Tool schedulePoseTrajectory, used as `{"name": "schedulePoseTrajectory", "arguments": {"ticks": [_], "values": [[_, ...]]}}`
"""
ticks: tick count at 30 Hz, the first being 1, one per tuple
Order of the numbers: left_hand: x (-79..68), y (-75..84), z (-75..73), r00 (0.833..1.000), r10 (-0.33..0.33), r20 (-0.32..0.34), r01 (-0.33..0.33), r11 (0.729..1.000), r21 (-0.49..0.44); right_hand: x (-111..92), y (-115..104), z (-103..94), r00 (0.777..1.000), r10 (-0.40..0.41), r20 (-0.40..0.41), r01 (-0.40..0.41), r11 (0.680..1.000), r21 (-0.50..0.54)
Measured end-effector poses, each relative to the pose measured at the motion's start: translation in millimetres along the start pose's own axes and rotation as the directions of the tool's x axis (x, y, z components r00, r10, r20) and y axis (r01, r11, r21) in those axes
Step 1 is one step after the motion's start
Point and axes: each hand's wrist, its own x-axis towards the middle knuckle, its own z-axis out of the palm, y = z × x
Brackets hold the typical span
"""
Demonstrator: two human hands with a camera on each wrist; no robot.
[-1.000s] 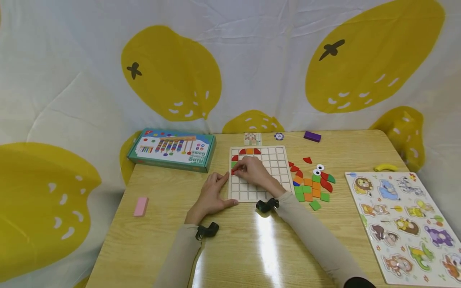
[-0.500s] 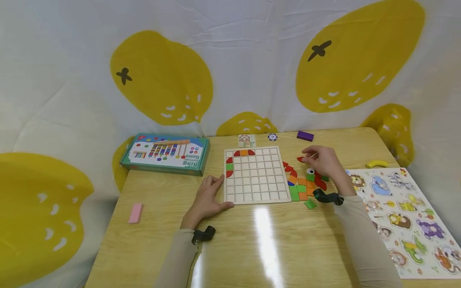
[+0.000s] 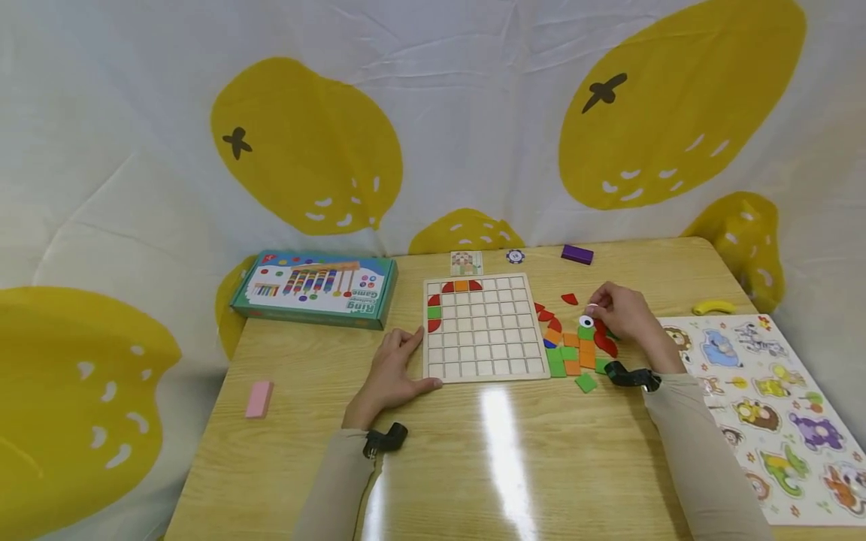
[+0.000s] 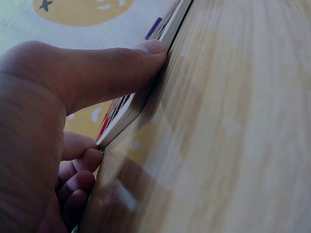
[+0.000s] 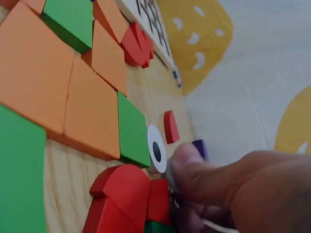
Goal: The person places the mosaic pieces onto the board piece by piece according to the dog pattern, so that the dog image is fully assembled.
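A wooden grid board (image 3: 485,346) lies mid-table with several red, orange and green pieces set along its upper and left cells. My left hand (image 3: 394,372) rests at the board's near left corner; its thumb (image 4: 121,70) lies straight against the near edge, and the index finger touches the left edge. To the right, my right hand (image 3: 625,315) pinches a white round eye piece between thumb and fingers, which mostly hide it. A second eye piece (image 3: 585,321) with a black pupil lies beside it. Red pieces (image 5: 121,194) sit just below those fingers.
Green and orange squares (image 3: 571,353) lie loose right of the board, with a lone red piece (image 3: 570,299) behind. A pattern card (image 3: 466,263), chip (image 3: 515,256), purple block (image 3: 577,254), boxed game (image 3: 314,289), pink block (image 3: 259,399), yellow banana-shaped piece (image 3: 713,306) and animal puzzle (image 3: 778,436) surround them.
My right hand left the board's left side, where a red piece now lies, reached the lone red piece, then moved right to the eye pieces and pinched one. My left hand stayed at the corner.
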Motion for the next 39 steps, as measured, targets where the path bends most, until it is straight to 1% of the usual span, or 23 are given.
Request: {"name": "schedulePoseTrajectory", "arguments": {"ticks": [2,4,6,7,10,12,14,16,18,21,23,24,27,30,34,39], "values": [[-0.4,0.5,-0.3,1.0,-0.008,0.002,0.008,1.0,-0.007,1,-1,2.5,0.997,-0.042,-0.067,0.044,0.998,0.038],[-0.7,1.0,-0.6,1.0,-0.017,0.002,0.017,1.0,-0.007,2,-5,5.7,0.986,-0.074,-0.151,0.091,0.99,0.111],[-1.0,1.2,-0.8,1.0,-0.025,0.005,0.025,1.0,-0.003,5,-14,8.0,0.973,-0.087,-0.213,0.136,0.965,0.226],[-1.0,1.4,-0.8,1.0,-0.026,0.004,0.026,1.0,-0.004,6,-20,8.6,0.971,-0.086,-0.223,0.151,0.945,0.29],[-0.9,1.6,-0.8,1.0,-0.027,-0.002,0.027,1.0,-0.013,12,-42,9.6,0.977,-0.077,-0.197,0.165,0.861,0.481],[-1.1,1.0,-1.2,1.0,-0.023,-0.012,0.023,1.0,-0.021,19,-57,13.4,0.98,-0.104,-0.169,0.182,0.807,0.562],[-0.9,0.2,-1.1,1.0,-0.017,-0.018,0.016,1.0,-0.021,26,-70,19.5,0.978,-0.141,-0.153,0.205,0.771,0.602],[-0.4,-0.6,-1.0,1.0,-0.01,-0.017,0.01,1.0,-0.016,34,-80,28.6,0.971,-0.191,-0.143,0.238,0.758,0.607],[0.2,-1.3,-0.7,1.0,-0.004,-0.016,0.004,1.0,-0.011,40,-91,38.4,0.96,-0.246,-0.13,0.275,0.764,0.584],[0.3,-1.4,-1.1,1.0,0.004,-0.012,-0.004,1.0,-0.01,48,-105,55.9,0.95,-0.295,-0.1,0.3,0.78,0.549],[-0.1,-0.9,-1.9,1.0,0.004,-0.01,-0.004,1.0,-0.013,53,-114,67.8,0.947,-0.312,-0.075,0.303,0.792,0.53],[-0.4,-0.5,-2.5,1.0,0.003,-0.007,-0.003,1.0,-0.016,57,-118,74.5,0.949,-0.31,-0.062,0.294,0.798,0.527],[0.0,1.6,-3.8,1.0,-0.005,0.004,0.005,1.0,-0.018,62,-131,90.9,0.947,-0.319,-0.028,0.292,0.824,0.486],[0.6,2.8,-4.6,1.0,-0.013,0.014,0.013,1.0,-0.018,70,-143,105.4,0.937,-0.349,-0.014,0.322,0.847,0.422],[0.8,3.3,-5.1,1.0,-0.018,0.021,0.019,1.0,-0.02,78,-158,117.6,0.915,-0.404,-0.005,0.383,0.863,0.33],[0.9,2.4,-4.9,1.0,-0.015,0.019,0.016,1.0,-0.008,82,-168,124.7,0.902,-0.432,0.005,0.42,0.879,0.226]]}}
